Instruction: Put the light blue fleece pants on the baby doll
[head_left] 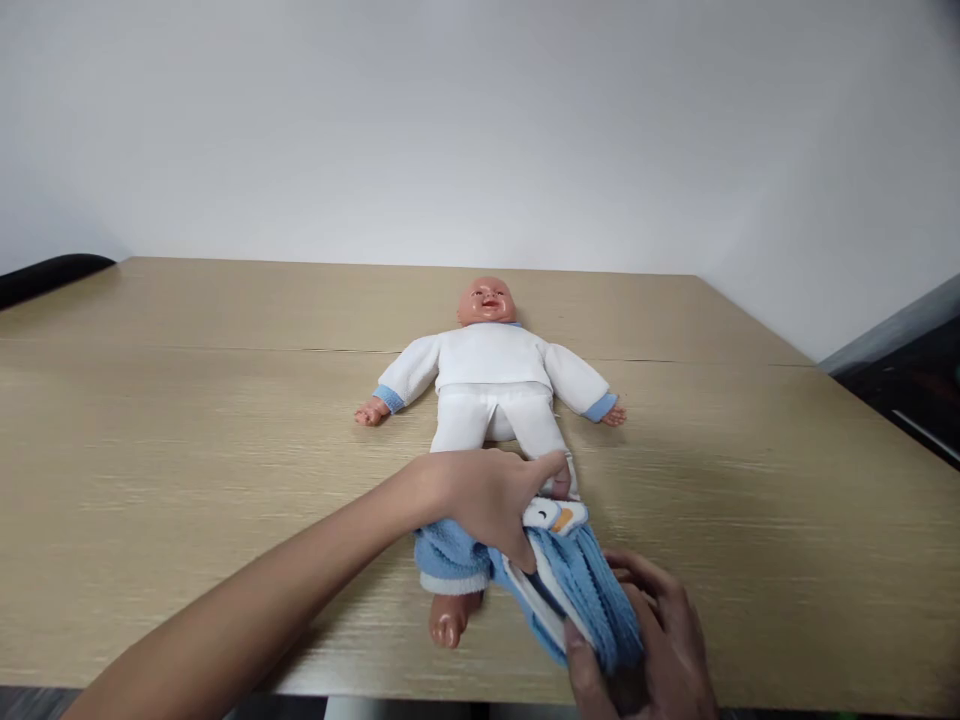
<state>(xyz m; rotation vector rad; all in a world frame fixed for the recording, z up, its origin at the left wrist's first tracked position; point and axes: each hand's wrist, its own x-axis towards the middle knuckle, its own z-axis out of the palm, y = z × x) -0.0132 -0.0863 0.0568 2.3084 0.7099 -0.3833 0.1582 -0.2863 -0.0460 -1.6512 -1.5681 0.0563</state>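
Note:
A baby doll (495,355) lies on its back with its head away from me, in a white top with blue cuffs. Blue fleecy pants (454,555) with white trim are around its lower legs; one bare foot pokes out of the leg on the left. My left hand (499,500) reaches across the doll's legs, its thumb and fingers around the doll's leg on the right, just above a white duck-face patch. Bunched pants fabric is gripped at the lower right by my right hand (649,635), thumb on the near side. The doll's other foot is hidden.
The doll lies on a light wooden table (225,420) with a seam across it. A pale wall (480,130) stands behind. Dark objects sit beyond the table at the far left (56,275) and right (907,370).

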